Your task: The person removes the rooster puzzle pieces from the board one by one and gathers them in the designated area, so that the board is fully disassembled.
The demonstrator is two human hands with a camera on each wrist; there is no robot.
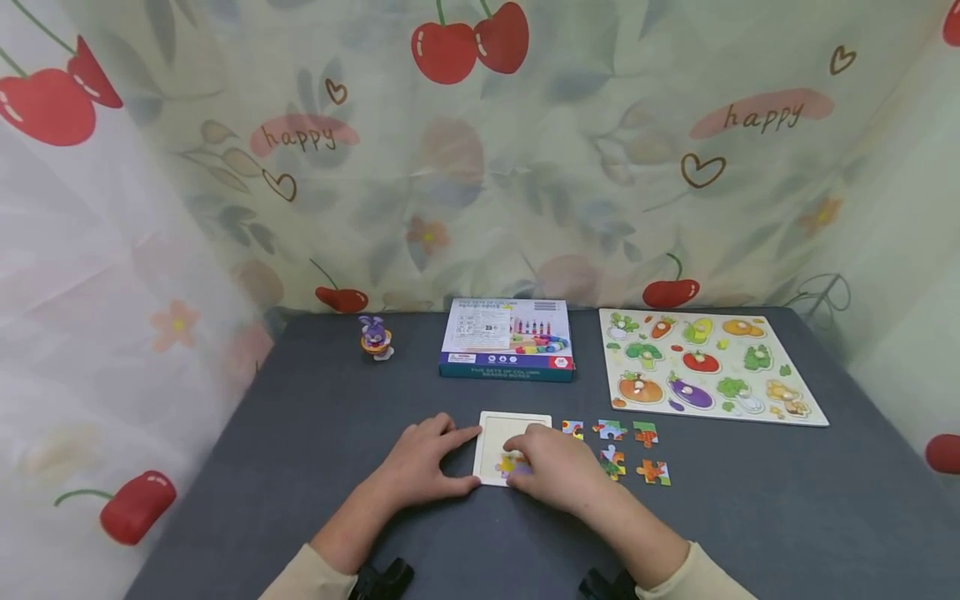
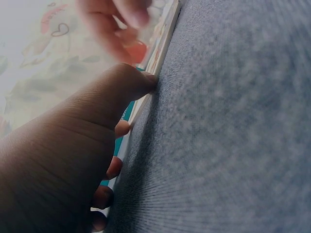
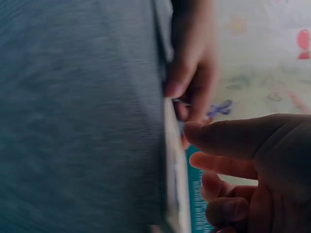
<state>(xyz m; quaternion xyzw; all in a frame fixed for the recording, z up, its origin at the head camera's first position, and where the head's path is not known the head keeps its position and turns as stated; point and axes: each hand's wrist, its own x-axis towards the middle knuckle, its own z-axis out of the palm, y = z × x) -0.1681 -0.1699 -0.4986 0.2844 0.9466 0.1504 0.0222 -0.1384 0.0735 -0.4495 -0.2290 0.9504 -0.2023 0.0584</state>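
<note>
A small white puzzle tray lies on the dark cloth, with a yellow and purple jigsaw piece at its lower part. My left hand rests at the tray's left side, index fingertip and thumb touching that edge near its two corners. Over the tray's right part hovers my right hand, partly covering the tray and pieces. In the right wrist view its thumb and bent fingers stand apart, nothing seen between them. Loose jigsaw pieces lie to the right, some hidden behind that hand.
Behind the tray lies a flat puzzle box. A vegetable peg board occupies the back right. At the back left stands a small purple figurine. A printed curtain hangs behind the table.
</note>
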